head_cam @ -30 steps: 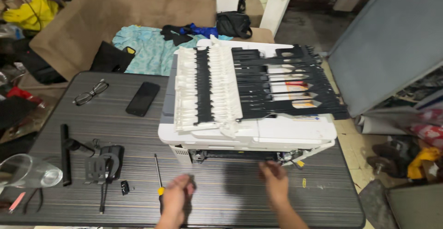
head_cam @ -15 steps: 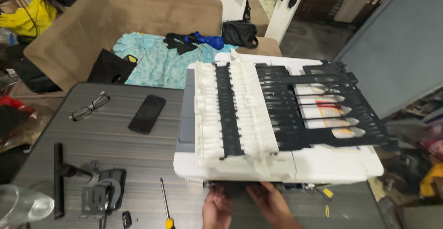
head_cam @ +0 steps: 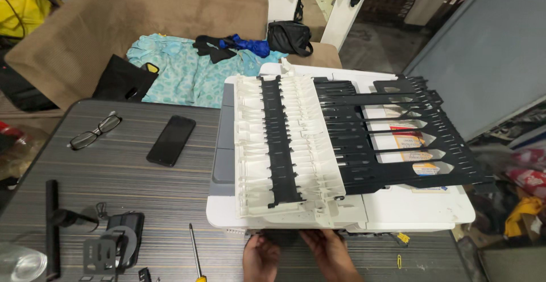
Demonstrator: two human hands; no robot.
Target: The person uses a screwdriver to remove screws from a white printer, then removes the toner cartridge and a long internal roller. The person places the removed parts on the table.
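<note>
A: Where are the hands?

B: Both at 6 o'clock, tucked under the front edge of the white printer. Left hand and right hand sit close together, fingertips reaching into the dark slot below the body. Whether the fingers are apart or clamped on something, I cannot tell; the overhang hides them.

A: And the printer itself?

B: Centre to 3 o'clock of the grey striped table. A white ribbed panel and a black slatted tray lie across its top.

A: Step in hand?

B: My reading: probing or gripping a part at the lower front opening. A yellow-handled screwdriver lies just left of the left hand, untouched.

A: What would the next move call for?

B: Judging only: an even grip from both hands and a straight pull toward 6 o'clock, keeping the body level so the loose panels on top don't slide.

A: Other items?

B: Black phone and glasses at 9 to 10 o'clock, well apart from the hands. A black bracket assembly at 8 o'clock.
</note>
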